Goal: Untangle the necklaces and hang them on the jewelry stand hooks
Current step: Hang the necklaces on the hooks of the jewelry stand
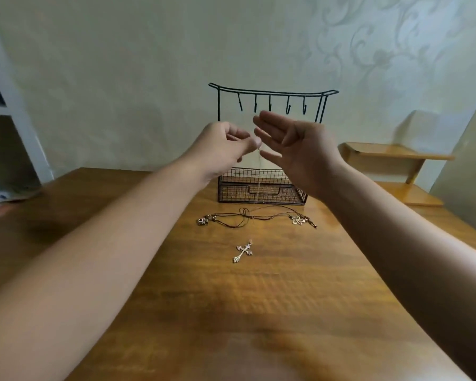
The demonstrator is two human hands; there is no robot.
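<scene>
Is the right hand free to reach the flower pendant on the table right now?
Probably yes. The right hand is open and holds nothing, and the flower pendant lies uncovered on the table below it, in front of the stand.

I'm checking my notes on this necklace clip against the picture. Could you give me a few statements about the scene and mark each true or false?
1. The left hand pinches a thin chain that hangs down from it. True.
2. The right hand is clenched in a fist. False: its fingers are spread open beside the chain.
3. A necklace already hangs on the jewelry stand hooks. False: the hooks are bare.
4. The cross pendant lies on the table. True.
5. Brown cord necklaces lie in front of the stand. True.
</scene>
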